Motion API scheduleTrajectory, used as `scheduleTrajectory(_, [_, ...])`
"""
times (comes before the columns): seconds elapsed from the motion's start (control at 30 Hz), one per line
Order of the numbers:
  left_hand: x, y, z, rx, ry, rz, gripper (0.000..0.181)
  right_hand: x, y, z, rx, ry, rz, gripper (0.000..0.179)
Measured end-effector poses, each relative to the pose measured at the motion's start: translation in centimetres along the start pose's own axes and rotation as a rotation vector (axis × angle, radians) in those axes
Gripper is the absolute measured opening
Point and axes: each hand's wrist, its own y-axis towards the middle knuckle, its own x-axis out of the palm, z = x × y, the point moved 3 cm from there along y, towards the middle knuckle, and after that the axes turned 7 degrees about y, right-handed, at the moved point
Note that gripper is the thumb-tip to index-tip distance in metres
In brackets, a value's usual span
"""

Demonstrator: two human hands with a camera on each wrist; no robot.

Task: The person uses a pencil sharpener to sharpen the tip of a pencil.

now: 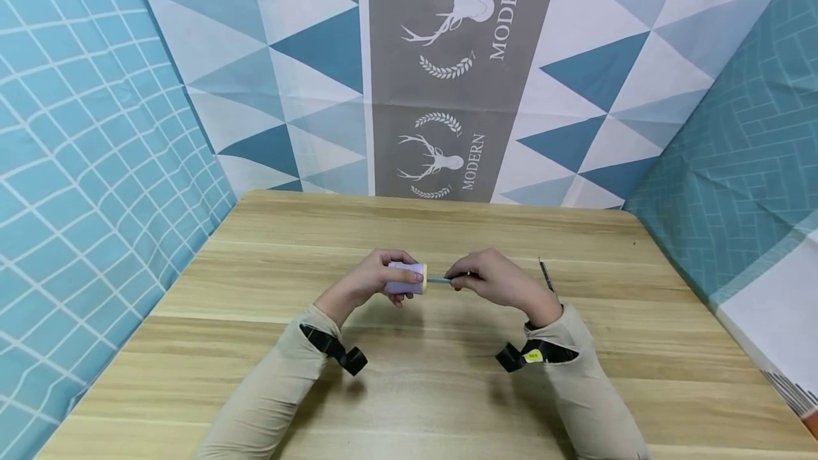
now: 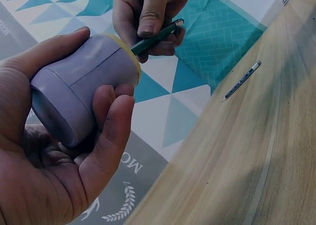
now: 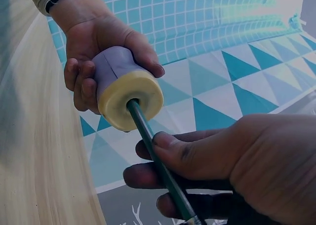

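Note:
My left hand (image 1: 366, 281) grips a lilac pencil sharpener (image 2: 81, 79) round its body, thumb on one side and fingers on the other. Its yellow end (image 3: 148, 92), with a round hole in the middle, faces my right hand (image 1: 495, 281). A green pencil (image 3: 144, 129) runs into that hole, so its front part is hidden inside. Thumb and fingers of my right hand pinch the pencil along its shaft, near the back end. Both hands are raised over the middle of the wooden table (image 1: 409, 403).
A second, dark patterned pencil (image 2: 242, 81) lies on the table, just beyond my right wrist in the head view. Patterned cloth walls (image 1: 307, 77) stand behind the table and along both sides. A black strap with a camera (image 1: 351, 359) sits on each wrist.

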Motion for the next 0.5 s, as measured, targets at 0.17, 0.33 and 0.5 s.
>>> scheduleTrajectory(0.17, [0.1,0.0,-0.1,0.008,0.007,-0.020,0.024,0.0,0.0,-0.2,-0.032,-0.026,-0.019,0.010])
scheduleTrajectory(0.33, [0.0,0.0,-0.1,0.015,0.011,-0.015,0.021,-0.7,-0.5,-0.2,0.010,-0.030,-0.048,0.010])
scheduleTrajectory(0.5, [-0.4,-0.3,0.3,0.025,-0.008,0.009,0.021,-1.5,-1.2,0.2,0.069,-0.033,-0.048,0.008])
